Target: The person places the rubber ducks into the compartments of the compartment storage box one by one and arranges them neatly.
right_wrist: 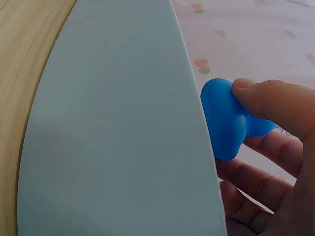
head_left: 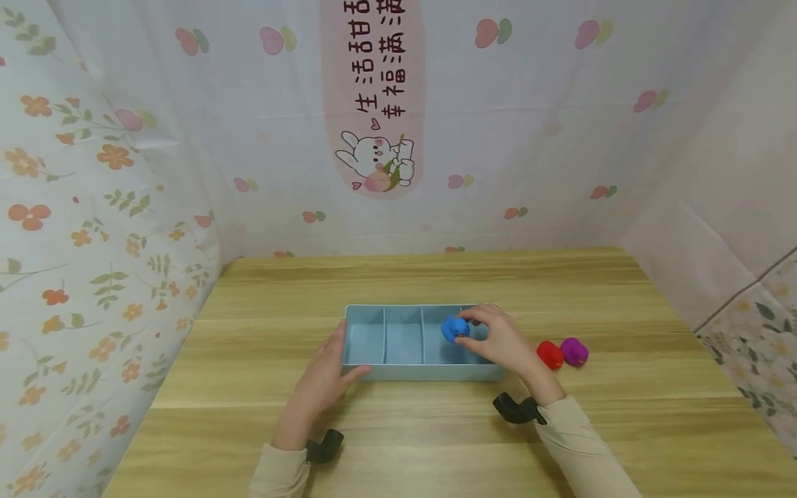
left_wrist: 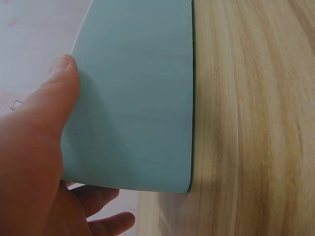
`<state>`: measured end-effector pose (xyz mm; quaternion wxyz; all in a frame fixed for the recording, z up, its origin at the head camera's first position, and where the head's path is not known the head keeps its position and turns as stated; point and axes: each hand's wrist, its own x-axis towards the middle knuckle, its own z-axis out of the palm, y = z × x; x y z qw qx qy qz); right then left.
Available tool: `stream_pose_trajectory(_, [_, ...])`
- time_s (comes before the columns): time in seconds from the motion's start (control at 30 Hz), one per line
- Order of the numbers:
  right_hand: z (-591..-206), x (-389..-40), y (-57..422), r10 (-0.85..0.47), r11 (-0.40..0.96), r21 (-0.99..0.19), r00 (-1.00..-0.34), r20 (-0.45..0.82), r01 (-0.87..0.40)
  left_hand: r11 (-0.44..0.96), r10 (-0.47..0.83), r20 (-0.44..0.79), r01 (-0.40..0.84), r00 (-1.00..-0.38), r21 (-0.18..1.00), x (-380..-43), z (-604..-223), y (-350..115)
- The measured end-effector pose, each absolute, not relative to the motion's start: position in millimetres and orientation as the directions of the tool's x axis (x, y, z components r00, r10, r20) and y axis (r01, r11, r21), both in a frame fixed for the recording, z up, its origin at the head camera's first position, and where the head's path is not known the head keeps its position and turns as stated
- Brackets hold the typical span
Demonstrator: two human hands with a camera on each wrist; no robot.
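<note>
A pale blue box [head_left: 423, 373] with a row of compartments lies lengthwise across the wooden table. My right hand [head_left: 501, 339] pinches a blue toy duck [head_left: 453, 328] between thumb and fingers, over the compartments toward the right. In the right wrist view the duck [right_wrist: 224, 120] shows just past the rim of the box's front wall [right_wrist: 113, 123]. At the box's left end, my left hand [head_left: 324, 370] rests with its thumb on the front wall and its fingers along the end wall. The right hand covers part of the rightmost compartment.
A red toy duck [head_left: 551, 355] and a purple toy duck [head_left: 574, 352] sit side by side on the table [head_left: 398, 443], right of the box. Patterned cloth [head_left: 529, 138] hangs behind the table and at both sides. A black wrist mount [head_left: 517, 408] sits on each forearm.
</note>
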<state>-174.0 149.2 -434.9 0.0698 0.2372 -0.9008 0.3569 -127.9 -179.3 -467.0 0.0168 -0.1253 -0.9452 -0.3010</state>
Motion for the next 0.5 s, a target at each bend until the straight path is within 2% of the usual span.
stream_pose_trajectory(0.5, [-434.6, -181.0, 134.4, -0.391, 0.615, -0.621, -0.872, 0.295, -0.486, 0.790, 0.225, 0.098, 0.240, -0.969, 0.564, -129.9, -467.8, -178.1])
